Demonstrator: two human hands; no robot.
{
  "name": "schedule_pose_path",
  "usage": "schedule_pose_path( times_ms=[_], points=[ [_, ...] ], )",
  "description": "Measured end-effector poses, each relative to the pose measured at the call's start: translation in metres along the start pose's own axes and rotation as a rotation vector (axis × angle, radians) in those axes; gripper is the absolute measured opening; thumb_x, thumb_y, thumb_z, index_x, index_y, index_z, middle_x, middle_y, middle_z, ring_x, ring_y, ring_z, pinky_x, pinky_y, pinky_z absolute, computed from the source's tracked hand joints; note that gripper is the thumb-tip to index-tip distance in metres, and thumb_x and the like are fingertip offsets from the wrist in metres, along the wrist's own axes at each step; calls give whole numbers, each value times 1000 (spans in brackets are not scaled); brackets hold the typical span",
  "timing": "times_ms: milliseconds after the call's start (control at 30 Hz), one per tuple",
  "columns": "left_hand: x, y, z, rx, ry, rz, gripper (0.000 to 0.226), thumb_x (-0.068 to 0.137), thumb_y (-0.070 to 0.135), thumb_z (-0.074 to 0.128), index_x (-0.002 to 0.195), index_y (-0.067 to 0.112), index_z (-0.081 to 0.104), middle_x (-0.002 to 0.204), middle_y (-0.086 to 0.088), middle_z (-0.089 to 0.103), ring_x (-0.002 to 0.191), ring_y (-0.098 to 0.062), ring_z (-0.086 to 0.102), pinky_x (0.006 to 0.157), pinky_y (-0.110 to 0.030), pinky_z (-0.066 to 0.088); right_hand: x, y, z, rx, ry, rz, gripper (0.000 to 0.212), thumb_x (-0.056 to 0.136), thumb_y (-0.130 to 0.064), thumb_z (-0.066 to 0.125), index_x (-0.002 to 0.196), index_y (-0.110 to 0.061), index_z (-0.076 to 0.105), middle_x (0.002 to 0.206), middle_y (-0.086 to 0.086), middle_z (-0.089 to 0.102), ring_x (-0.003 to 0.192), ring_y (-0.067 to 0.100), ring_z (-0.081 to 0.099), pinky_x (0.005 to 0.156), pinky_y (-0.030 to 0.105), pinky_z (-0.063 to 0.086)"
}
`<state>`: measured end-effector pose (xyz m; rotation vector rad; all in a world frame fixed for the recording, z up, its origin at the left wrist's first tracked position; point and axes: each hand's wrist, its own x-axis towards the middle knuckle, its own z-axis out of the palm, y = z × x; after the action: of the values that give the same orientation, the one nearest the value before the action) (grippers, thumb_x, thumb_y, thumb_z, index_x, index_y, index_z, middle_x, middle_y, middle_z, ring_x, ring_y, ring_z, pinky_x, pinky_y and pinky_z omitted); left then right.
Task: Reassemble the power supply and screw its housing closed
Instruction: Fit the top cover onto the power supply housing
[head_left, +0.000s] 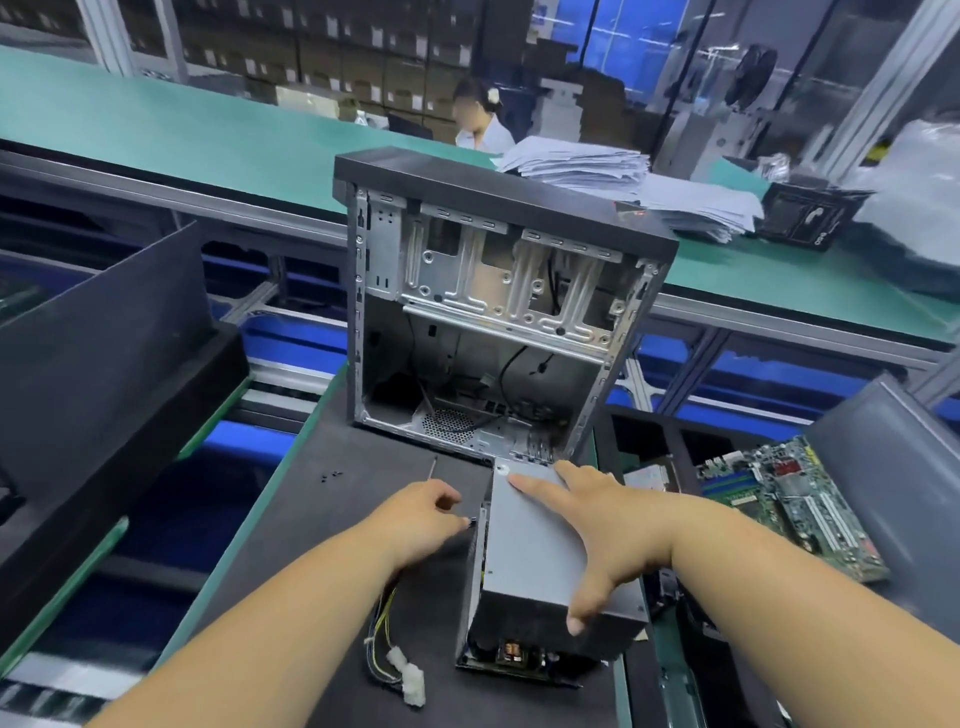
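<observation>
I judge I'm starting a screw (471, 522) into the left side of the power supply (540, 551), which sits at the near right part of the black mat (363, 483), before the open computer case (493, 312). Best to keep it square and the cover seated. My left hand (421, 519) pinches the screw; my right hand (608, 525) presses flat, fingers spread, thumb over the near edge.

Grey power supply (535, 540); green motherboard (789, 499); black mat (332, 519).
</observation>
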<state>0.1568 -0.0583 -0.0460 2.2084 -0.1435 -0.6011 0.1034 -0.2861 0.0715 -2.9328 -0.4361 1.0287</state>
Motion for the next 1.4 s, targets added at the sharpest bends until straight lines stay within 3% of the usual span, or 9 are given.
schedule_pose_path(
  times_ms=[233, 467, 667, 867, 1167, 1400],
  points=[
    [15, -1, 7, 32, -141, 82, 55, 82, 41, 71, 134, 31, 55, 119, 10, 61, 106, -10, 60, 94, -24, 47, 6, -4, 7, -2, 9, 4, 142, 41, -67, 85, 126, -74, -29, 159, -8, -13, 148, 24, -13, 120, 54, 14],
    [17, -3, 9, -46, -145, 128, 48, 80, 28, 76, 126, 30, 61, 114, 7, 66, 102, -10, 63, 96, -25, 48, 6, -7, 10, 23, 27, 5, 141, 38, -67, 84, 127, -76, -25, 160, -8, -15, 148, 26, -17, 119, 57, 12],
    [16, 0, 10, -60, -141, 119, 44, 80, 25, 75, 122, 29, 63, 110, 8, 69, 100, -8, 64, 94, -26, 51, 0, -9, 5, 42, 10, -5, 141, 49, -59, 89, 135, -69, -22, 161, -4, -20, 148, 28, -21, 119, 60, 6],
    [14, 9, 9, 3, -123, 120, 42, 78, 24, 74, 119, 28, 64, 110, 9, 69, 100, -6, 64, 94, -25, 50, 0, -13, 8, -10, -5, -13, 143, 57, -53, 90, 141, -57, -26, 161, 4, -25, 147, 30, -25, 118, 54, -7],
    [6, 10, 9, -31, -108, 110, 35, 82, 21, 71, 117, 28, 71, 107, 11, 72, 101, -7, 65, 96, -26, 50, 7, -13, 23, -29, 31, -16, 144, 56, -56, 88, 139, -57, -29, 161, 9, -24, 147, 32, -23, 118, 55, -7],
    [3, 3, 10, -18, -137, 88, 37, 90, 30, 67, 126, 28, 66, 121, 10, 67, 112, -8, 60, 97, -23, 44, 9, -13, 29, -26, 62, -7, 144, 52, -59, 89, 143, -56, -23, 162, 7, -20, 148, 30, -19, 119, 50, -2]
  ],
)
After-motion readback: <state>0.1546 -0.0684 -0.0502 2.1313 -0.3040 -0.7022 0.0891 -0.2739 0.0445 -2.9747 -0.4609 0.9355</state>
